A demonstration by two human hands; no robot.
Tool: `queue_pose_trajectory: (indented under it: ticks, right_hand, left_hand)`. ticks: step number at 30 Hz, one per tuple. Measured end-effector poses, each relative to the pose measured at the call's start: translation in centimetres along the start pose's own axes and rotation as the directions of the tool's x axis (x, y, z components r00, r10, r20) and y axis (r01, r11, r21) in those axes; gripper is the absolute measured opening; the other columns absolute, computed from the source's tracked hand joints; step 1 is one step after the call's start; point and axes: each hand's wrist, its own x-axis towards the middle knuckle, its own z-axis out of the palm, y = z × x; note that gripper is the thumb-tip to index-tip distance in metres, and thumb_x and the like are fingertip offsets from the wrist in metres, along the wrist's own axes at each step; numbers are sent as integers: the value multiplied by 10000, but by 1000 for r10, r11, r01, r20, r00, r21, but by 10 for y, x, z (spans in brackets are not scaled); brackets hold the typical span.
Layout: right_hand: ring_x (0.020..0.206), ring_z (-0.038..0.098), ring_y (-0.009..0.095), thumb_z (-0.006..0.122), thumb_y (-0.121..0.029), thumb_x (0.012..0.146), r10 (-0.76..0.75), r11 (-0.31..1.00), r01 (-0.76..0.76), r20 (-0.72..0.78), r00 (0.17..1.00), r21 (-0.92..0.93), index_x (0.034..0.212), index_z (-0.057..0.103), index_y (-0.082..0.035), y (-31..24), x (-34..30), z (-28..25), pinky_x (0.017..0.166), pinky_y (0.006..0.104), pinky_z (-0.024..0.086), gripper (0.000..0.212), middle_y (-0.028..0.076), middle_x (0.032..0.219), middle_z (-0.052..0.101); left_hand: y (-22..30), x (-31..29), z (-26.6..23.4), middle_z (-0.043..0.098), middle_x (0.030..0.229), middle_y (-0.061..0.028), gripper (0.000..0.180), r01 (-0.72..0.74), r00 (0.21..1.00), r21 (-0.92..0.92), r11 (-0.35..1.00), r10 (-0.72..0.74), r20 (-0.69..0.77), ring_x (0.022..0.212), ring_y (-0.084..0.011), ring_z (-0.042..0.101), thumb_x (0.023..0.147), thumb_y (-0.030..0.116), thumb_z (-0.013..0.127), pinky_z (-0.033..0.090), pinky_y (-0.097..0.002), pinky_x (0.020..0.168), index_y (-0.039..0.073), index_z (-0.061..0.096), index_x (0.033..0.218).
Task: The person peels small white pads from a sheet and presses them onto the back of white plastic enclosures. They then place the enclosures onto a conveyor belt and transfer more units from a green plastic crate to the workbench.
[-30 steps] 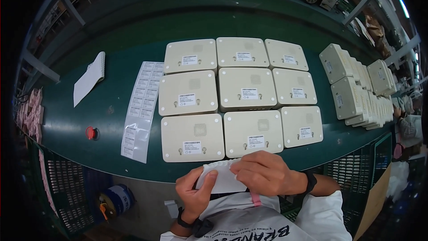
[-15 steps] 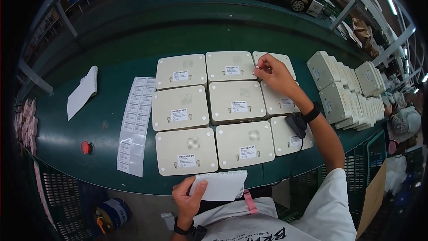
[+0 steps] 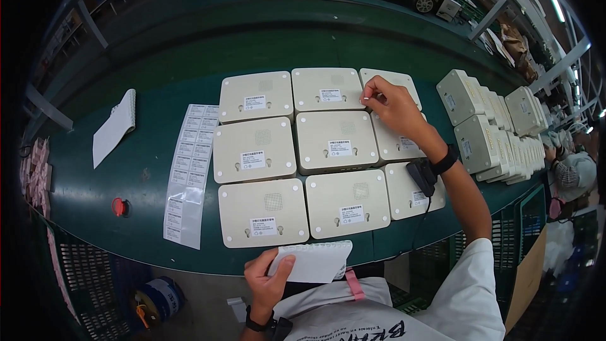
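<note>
Pale beige plastic housings [image 3: 255, 149] lie in rows of three, each with a white label, a speaker grille and small white pads near its corners. Over the right column, beside the back middle housing [image 3: 309, 83], hovers my right hand [image 3: 394, 108]. Its thumb and forefinger pinch a small white pad [image 3: 366, 98]. Low at the table's front edge, my left hand [image 3: 268, 278] is closed on a white sheet [image 3: 315, 263] with small bumps along its upper edge. My right hand and forearm partly hide the right column's housings.
A label sheet [image 3: 189, 170] lies left of the housings. Farther left are another white sheet [image 3: 112, 131] and a red cap [image 3: 120, 207]. More housings [image 3: 476, 142] stand stacked at right. A black device with a cable [image 3: 424, 177] hangs at my right wrist. Another person [image 3: 576, 173] is beyond.
The view has shifted slightly. My right hand still pinches the small pad and has turned a little near the back middle housing. My left hand keeps its hold on the sheet.
</note>
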Motion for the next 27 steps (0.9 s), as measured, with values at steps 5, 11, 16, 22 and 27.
queue_pose_trajectory:
  ticks: [5,11,16,22,27]
  right_hand:
    - [761,681,231,666,-29,900,-145,947,137,-8,989,-290,947,557,-43,-7,-1,1,694,298,535,119,123,834,686]
    - [730,663,283,660,-28,891,-145,835,161,72,987,-525,984,546,-37,-27,-1,3,657,338,532,147,165,852,687]
    - [763,666,286,664,-38,891,-151,710,209,145,978,-672,1023,527,-36,-33,-1,9,674,339,535,191,176,872,685]
    - [818,680,230,691,-62,884,39,965,-23,56,998,-261,1023,528,-42,-18,17,-8,720,309,538,215,136,884,689]
    - [801,658,163,725,-88,874,125,991,-117,126,984,-71,992,568,-33,-18,25,-19,747,280,533,204,79,859,678]
  left_hand:
    - [-4,-2,-4,654,720,-42,183,9,1000,13,1000,-9,20,640,-62,553,844,70,745,428,-229,579,-69,690,949]
    - [-2,-1,0,607,701,18,160,-22,1000,6,1000,22,-1,626,-25,478,854,71,716,366,-203,553,-67,692,932]
    - [0,-1,-1,608,703,17,162,-12,1000,-11,1000,12,11,630,-25,486,856,75,719,372,-202,558,-65,692,932]
    - [-2,-1,-5,658,707,-61,200,-5,999,-22,1000,6,43,636,-75,575,841,76,760,451,-240,581,-75,681,946]
    - [-3,-2,-2,619,710,16,164,-23,1000,-36,999,24,18,627,-22,490,856,75,724,370,-200,554,-65,692,936]
